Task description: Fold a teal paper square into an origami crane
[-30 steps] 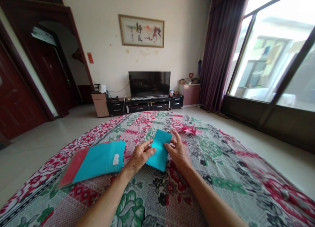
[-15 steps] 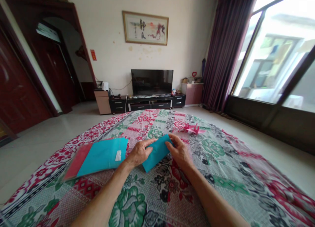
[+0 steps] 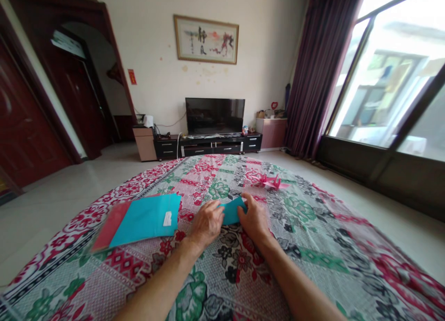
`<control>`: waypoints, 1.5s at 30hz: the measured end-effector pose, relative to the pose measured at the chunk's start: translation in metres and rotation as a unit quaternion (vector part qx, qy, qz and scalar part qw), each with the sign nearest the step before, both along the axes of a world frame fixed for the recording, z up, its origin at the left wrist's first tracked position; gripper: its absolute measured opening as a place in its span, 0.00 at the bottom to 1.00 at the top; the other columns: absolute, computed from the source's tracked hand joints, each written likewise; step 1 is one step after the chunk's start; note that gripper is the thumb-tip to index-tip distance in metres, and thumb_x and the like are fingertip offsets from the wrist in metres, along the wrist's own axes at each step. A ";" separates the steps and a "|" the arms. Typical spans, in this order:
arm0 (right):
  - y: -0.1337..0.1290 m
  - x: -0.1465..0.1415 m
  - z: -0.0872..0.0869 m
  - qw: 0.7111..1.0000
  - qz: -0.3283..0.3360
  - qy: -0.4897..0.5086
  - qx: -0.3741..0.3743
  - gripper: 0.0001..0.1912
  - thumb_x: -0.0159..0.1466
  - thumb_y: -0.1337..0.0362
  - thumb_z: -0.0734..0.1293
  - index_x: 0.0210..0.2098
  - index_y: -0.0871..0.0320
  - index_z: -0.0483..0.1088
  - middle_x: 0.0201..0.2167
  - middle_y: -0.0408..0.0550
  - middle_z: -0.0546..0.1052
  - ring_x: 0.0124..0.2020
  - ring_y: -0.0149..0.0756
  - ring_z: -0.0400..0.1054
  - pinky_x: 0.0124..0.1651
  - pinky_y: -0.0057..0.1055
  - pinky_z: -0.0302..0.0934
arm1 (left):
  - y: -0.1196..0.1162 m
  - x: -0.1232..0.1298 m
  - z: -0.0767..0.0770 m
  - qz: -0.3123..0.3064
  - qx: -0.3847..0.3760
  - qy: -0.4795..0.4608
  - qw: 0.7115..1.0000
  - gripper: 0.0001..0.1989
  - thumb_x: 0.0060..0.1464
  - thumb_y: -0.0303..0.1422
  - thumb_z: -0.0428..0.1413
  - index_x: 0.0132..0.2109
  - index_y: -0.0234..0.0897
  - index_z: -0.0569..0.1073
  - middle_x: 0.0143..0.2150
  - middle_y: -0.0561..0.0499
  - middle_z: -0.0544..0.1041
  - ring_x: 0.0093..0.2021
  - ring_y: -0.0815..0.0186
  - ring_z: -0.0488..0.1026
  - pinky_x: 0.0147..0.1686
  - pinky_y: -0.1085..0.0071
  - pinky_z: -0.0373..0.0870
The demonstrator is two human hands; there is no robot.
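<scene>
A folded piece of blue paper (image 3: pixel 232 212) is held level between my hands, over the middle of the patterned tablecloth. My left hand (image 3: pixel 209 219) grips its left end, fingers curled over it and hiding that edge. At the other end, my right hand (image 3: pixel 255 215) pinches the paper, with the thumb on the near side and the fingers behind. To the left lies a clear packet of blue and red paper sheets (image 3: pixel 144 221) with a small white label. Pink folded-paper figures (image 3: pixel 271 182) sit beyond my right hand.
The floral tablecloth (image 3: pixel 187 284) covers a round-edged table. Past its far edge stand a low black TV cabinet (image 3: pixel 212 147) and a television (image 3: pixel 215 117). A dark curtain (image 3: pixel 313 80) hangs beside the large window on the right.
The blue paper has turned from a slant to nearly level, and less of it shows. My left hand has shifted right and rolled over its end; my right hand has moved slightly.
</scene>
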State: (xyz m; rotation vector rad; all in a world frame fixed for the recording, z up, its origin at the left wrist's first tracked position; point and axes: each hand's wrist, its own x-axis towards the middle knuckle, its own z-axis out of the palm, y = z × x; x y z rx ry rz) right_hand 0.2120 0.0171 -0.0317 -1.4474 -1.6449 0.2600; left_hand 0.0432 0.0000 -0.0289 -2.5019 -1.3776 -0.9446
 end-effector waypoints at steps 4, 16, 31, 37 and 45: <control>-0.009 -0.001 0.007 0.992 -0.041 -0.118 0.020 0.24 0.54 0.71 0.60 0.51 0.61 0.65 0.45 0.58 0.71 0.44 0.45 0.64 0.47 0.37 0.56 | 0.000 0.003 -0.012 -0.019 -0.031 0.020 0.999 0.15 0.58 0.30 0.47 0.50 0.35 0.71 0.51 0.42 0.71 0.54 0.57 0.65 0.55 0.58 0.63; -0.022 -0.012 0.000 0.970 0.023 -0.242 -0.012 0.22 0.59 0.59 0.61 0.54 0.52 0.62 0.52 0.52 0.66 0.51 0.46 0.58 0.51 0.41 0.49 | -0.003 0.002 -0.008 0.025 -0.094 0.040 0.995 0.20 0.55 0.35 0.51 0.53 0.32 0.68 0.58 0.40 0.66 0.58 0.56 0.61 0.58 0.60 0.59; -0.008 0.031 0.006 0.961 0.045 -0.246 -0.122 0.36 0.55 0.48 0.64 0.61 0.48 0.54 0.61 0.53 0.57 0.59 0.55 0.50 0.55 0.52 0.47 | 0.002 -0.019 -0.006 0.077 -0.157 0.015 0.984 0.31 0.49 0.33 0.54 0.61 0.40 0.59 0.62 0.43 0.61 0.61 0.54 0.56 0.59 0.55 0.55; -0.005 0.044 0.009 0.960 0.045 -0.243 -0.133 0.34 0.54 0.48 0.65 0.59 0.45 0.57 0.60 0.51 0.58 0.59 0.55 0.50 0.54 0.53 0.48 | 0.005 -0.040 -0.002 0.070 -0.224 0.043 0.971 0.33 0.50 0.37 0.52 0.63 0.45 0.56 0.65 0.45 0.55 0.65 0.53 0.50 0.60 0.54 0.49; 0.000 0.057 0.010 0.960 0.066 -0.225 -0.153 0.30 0.56 0.53 0.63 0.58 0.44 0.58 0.60 0.49 0.58 0.59 0.53 0.51 0.55 0.52 0.47 | 0.006 -0.055 0.020 0.009 -0.321 0.032 0.947 0.37 0.44 0.26 0.49 0.64 0.35 0.53 0.67 0.44 0.50 0.66 0.57 0.45 0.62 0.60 0.47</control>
